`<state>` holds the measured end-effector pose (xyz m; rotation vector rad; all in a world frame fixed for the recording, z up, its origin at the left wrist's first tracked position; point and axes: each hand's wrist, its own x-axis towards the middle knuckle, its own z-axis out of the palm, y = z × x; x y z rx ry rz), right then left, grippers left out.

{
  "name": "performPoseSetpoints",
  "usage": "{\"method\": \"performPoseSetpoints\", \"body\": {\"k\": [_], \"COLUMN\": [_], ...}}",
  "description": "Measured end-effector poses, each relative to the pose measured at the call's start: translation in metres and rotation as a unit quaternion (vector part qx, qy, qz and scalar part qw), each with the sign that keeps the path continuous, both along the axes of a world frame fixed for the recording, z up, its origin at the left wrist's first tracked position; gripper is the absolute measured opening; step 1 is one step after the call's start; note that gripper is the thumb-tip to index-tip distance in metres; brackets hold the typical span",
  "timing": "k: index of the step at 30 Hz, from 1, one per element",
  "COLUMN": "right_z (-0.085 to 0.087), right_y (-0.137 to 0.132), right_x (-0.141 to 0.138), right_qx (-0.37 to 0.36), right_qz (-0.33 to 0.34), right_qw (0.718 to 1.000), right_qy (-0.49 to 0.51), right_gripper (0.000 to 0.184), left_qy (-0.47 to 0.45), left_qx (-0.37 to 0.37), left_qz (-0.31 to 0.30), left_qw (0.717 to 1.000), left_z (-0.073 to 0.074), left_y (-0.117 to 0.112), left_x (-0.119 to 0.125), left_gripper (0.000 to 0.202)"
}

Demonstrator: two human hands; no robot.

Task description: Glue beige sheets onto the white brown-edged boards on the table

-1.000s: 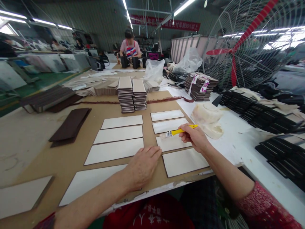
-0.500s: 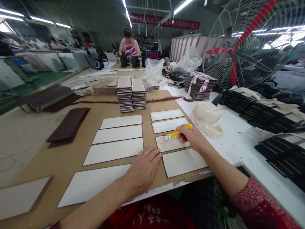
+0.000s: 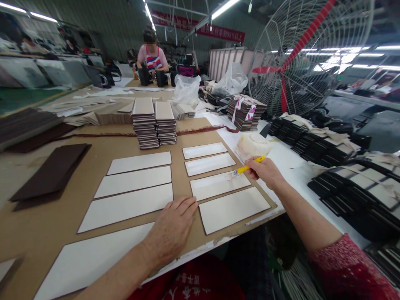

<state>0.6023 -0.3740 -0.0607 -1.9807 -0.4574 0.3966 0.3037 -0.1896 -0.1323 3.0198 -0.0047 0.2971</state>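
Observation:
My right hand [image 3: 261, 170] is closed around the yellow handle of a paintbrush [image 3: 246, 166]. Its bristles press on a pale rectangular panel [image 3: 212, 185] with dark edges, leaving a wet, whitish film. My left hand [image 3: 175, 223] lies flat, fingers stretched out, its fingertips at the left end of that panel. Two panels that look glossy lie behind, the nearer one a white panel [image 3: 209, 164]. In front is a dry-looking panel [image 3: 234, 210]. More pale panels [image 3: 134, 182] form a column on the left, the nearest partly under my left forearm.
Two stacks of panels [image 3: 143, 125] stand behind. Dark brown sheets [image 3: 51, 171] lie left. A whitish, crusted tub [image 3: 253, 143] sits beyond my right hand. Black bundled pieces [image 3: 346, 200] and a large fan [image 3: 300, 62] are at right. A co-worker [image 3: 153, 58] works at the far end.
The brush in my right hand has swept rightward along the panel from near its left end, spreading the wet film. My left hand stays flat by the panel. The view has turned slightly right.

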Motion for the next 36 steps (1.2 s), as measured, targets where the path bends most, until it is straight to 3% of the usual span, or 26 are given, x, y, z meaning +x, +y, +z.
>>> {"method": "performPoseSetpoints", "body": {"k": [7,14,21,26,31,36], "right_z": [0.003,0.009,0.007,-0.002,-0.013,-0.023], "right_y": [-0.029,-0.035,-0.015,0.012,0.035,0.041], "right_x": [0.020,0.020,-0.021,-0.065,-0.091,-0.091], "right_qx": [-0.013,0.010,0.078,0.155,0.148,0.110], "right_qz": [-0.058,-0.079,-0.016,0.059,0.091,0.102], "right_qw": [0.998,0.996,0.997,0.982,0.976,0.981], "right_qy": [-0.028,-0.030,-0.005,0.090,0.129,0.123], "right_gripper": [0.011,0.012,0.021,0.030,0.029,0.025], "left_qy": [-0.012,-0.019,-0.018,-0.014,-0.019,-0.022], "left_qx": [0.013,0.006,-0.023,-0.031,-0.030,-0.023], "left_qz": [-0.014,-0.011,-0.008,-0.016,-0.020,-0.031], "left_qw": [1.000,1.000,1.000,0.999,0.999,0.999], "left_z": [-0.003,-0.005,-0.001,0.001,0.001,0.002], "left_y": [0.002,0.001,0.001,0.001,0.001,0.001], "left_x": [0.000,0.001,0.001,0.001,0.001,0.001], "left_gripper": [0.046,0.044,0.043,0.042,0.041,0.041]}}
